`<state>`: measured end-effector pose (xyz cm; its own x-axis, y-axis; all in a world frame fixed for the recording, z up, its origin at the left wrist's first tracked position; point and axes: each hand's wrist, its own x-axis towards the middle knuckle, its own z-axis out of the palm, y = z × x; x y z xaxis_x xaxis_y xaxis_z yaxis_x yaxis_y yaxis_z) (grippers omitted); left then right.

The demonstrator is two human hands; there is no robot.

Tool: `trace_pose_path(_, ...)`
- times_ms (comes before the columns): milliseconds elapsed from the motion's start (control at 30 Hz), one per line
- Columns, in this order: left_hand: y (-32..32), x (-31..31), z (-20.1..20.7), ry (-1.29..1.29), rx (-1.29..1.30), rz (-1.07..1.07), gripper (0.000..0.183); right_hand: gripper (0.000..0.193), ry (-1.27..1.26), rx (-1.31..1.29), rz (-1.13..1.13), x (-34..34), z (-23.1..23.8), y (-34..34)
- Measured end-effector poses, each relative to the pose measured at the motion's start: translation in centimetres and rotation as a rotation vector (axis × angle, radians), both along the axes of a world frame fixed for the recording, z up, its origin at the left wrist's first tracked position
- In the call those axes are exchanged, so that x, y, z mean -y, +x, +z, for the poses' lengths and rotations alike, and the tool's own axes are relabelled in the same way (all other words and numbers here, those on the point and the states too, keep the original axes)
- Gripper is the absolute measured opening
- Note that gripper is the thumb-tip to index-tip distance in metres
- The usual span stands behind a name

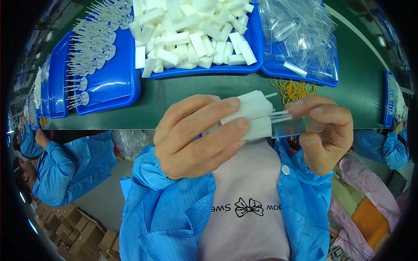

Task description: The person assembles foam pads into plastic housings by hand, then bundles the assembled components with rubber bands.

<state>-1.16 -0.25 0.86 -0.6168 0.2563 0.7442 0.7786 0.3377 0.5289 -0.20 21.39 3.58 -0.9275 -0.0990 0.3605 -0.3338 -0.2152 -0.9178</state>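
My left hand [196,135] is closed around white foam blocks [250,108], pressed together in its fingers. Thin white prongs [281,115] stick out of the blocks on the right; the part they belong to is mostly hidden. My right hand [328,130] pinches a clear plastic sleeve [291,126] between thumb and fingers. The sleeve's left end meets the lower foam block and covers part of the lower prongs. Both hands are raised in front of my chest, near the table's front edge.
Blue trays on the green table [183,93] hold pronged white plastic parts [93,48], loose foam blocks [191,39] and clear sleeves [305,35]. Yellow rubber bands [294,90] lie before the right tray. Other people in blue sit at both sides; cardboard boxes [82,230] lie lower left.
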Motion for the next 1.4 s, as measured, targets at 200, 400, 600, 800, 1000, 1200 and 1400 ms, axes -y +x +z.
trace_pose_path(200,0.1,-0.6,0.9,-0.016,0.174,0.063,0.032,0.028,0.204,-0.079,-0.038,-0.1,0.1,0.1)
trace_pose_path(400,0.4,-0.4,0.8,0.004,0.168,0.042,0.030,0.038,0.119,0.054,-0.121,0.7,0.1,0.5)
trace_pose_path(600,0.6,-0.5,0.4,0.040,0.199,0.070,0.030,0.052,0.240,-0.060,-0.088,0.7,-0.8,0.2)
trace_pose_path(800,0.9,-0.2,0.1,0.128,0.241,0.033,0.029,0.051,0.288,-0.051,-0.088,1.2,-0.2,0.9)
trace_pose_path(1000,0.7,-0.1,0.7,0.047,0.284,-0.002,0.034,0.050,0.190,-0.016,-0.113,1.5,-0.4,0.9)
trace_pose_path(1200,0.9,0.2,0.5,0.047,0.247,-0.025,0.033,0.049,0.226,-0.068,-0.054,1.4,-0.6,0.7)
trace_pose_path(1400,0.9,0.0,0.8,-0.085,0.063,0.036,0.022,0.035,0.204,-0.185,-0.041,0.4,-1.1,0.6)
